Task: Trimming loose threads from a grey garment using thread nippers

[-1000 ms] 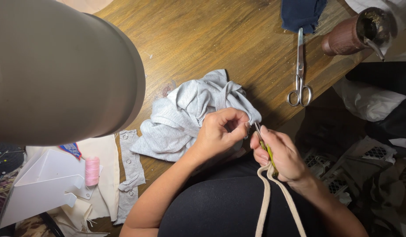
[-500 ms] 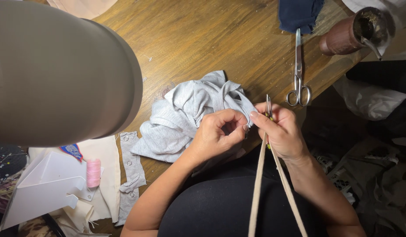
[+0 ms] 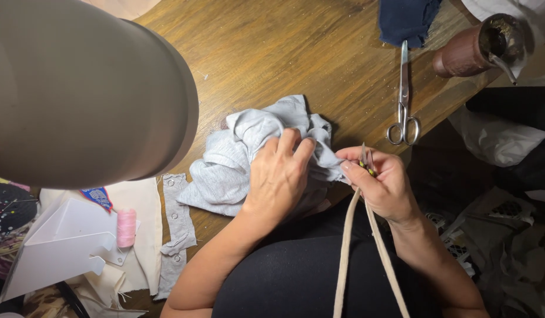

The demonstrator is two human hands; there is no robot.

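Observation:
A crumpled light grey garment (image 3: 237, 156) lies on the wooden table (image 3: 284, 53) in front of me. My left hand (image 3: 278, 176) rests on top of it, fingers pressing and pinching a fold near its right edge. My right hand (image 3: 381, 182) is beside the cloth's right edge, closed on small metal snips (image 3: 365, 159) whose tips point up and away. A beige cord (image 3: 355, 253) runs in two strands from that hand down over my lap.
Large silver scissors (image 3: 404, 100) lie on the table to the upper right, beside dark blue cloth (image 3: 405, 20) and a brown container (image 3: 473, 50). A big beige lampshade (image 3: 78, 88) fills the upper left. A pink thread spool (image 3: 126, 228), a grey snap strip (image 3: 177, 235) and a pincushion (image 3: 7, 206) sit lower left.
My left hand has opened out over the grey garment and pressed down on it. My right hand has shifted slightly right and lower, still holding the snips.

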